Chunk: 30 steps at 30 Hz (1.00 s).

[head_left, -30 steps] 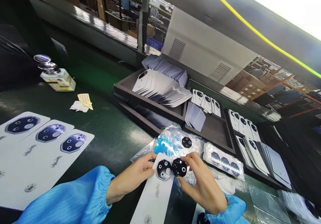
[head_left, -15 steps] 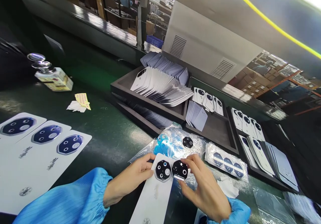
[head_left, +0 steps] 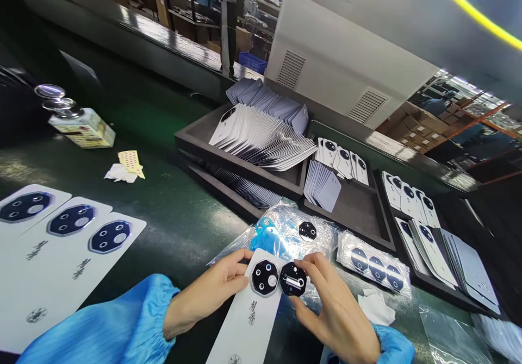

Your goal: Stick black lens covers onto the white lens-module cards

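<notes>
Left hand (head_left: 210, 290), fingers grasping a white panel (head_left: 240, 326) near its top; right hand (head_left: 334, 309), fingers grasping a black disc (head_left: 292, 271), just beside the panel. Beyond the fingers, clear plastic (head_left: 289, 218); farther, a dark tray (head_left: 220, 160) bearing fanned sheets (head_left: 261, 141).

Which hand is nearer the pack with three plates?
Right: right hand, holding a black plate, is left of the pack; left hand, gripping the white panel, is farther left.

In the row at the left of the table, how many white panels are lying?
3, side by side: the left panel, the middle panel, and the right panel, nearest the left hand. More panels could be hidden underneath or outside the picture.
</notes>
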Each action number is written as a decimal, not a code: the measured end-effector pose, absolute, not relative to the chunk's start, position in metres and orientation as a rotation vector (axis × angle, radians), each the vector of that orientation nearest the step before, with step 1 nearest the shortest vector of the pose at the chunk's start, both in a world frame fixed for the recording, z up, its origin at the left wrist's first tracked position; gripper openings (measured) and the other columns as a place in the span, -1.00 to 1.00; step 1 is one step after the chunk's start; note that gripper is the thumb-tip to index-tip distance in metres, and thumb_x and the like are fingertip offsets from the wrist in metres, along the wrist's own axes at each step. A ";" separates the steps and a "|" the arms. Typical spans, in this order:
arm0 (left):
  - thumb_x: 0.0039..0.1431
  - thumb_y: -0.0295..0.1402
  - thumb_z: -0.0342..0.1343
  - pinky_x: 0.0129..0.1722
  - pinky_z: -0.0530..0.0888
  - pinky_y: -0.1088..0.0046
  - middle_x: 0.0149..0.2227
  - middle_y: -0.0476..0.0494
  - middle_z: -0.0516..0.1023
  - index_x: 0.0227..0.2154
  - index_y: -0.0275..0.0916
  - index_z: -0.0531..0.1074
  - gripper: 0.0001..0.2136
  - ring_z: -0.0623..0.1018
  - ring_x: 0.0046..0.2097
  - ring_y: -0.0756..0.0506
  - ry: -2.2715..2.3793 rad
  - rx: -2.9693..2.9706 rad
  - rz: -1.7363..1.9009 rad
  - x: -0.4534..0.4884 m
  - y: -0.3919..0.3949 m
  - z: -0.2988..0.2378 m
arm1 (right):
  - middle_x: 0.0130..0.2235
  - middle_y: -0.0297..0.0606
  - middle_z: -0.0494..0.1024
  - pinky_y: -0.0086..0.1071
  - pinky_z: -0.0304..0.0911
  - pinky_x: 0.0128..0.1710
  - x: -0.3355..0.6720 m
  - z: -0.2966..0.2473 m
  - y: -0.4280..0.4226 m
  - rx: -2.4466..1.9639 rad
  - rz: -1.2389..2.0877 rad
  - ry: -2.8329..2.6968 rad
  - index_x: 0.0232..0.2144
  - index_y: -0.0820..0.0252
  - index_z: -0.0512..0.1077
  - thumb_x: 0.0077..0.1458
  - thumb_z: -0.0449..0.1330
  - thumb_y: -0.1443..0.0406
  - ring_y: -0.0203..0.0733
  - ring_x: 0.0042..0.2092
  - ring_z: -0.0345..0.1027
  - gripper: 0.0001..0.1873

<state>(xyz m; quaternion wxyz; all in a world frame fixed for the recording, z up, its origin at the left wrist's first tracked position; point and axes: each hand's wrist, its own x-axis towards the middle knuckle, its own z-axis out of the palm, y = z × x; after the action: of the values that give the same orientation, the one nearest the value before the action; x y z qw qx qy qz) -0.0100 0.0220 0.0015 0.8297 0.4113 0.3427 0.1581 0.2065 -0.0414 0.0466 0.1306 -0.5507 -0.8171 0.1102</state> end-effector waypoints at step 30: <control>0.17 -0.34 0.01 -0.33 0.40 0.50 -0.23 -0.10 0.59 0.00 -0.21 0.39 -0.67 0.56 -0.26 -0.09 0.672 1.176 0.209 -0.014 0.046 0.006 | -0.15 -0.16 0.39 -0.35 0.47 -0.28 0.214 0.051 -0.052 -1.576 0.295 -2.393 0.02 0.14 0.17 0.02 0.17 0.41 -0.14 -0.19 0.44 -0.51</control>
<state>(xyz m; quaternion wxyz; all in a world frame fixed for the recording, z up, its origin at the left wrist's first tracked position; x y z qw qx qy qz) -0.0142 0.0456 0.0064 0.7742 0.5432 0.3102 0.0964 0.2138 -0.0524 0.0508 0.1300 -0.5425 -0.8237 0.1015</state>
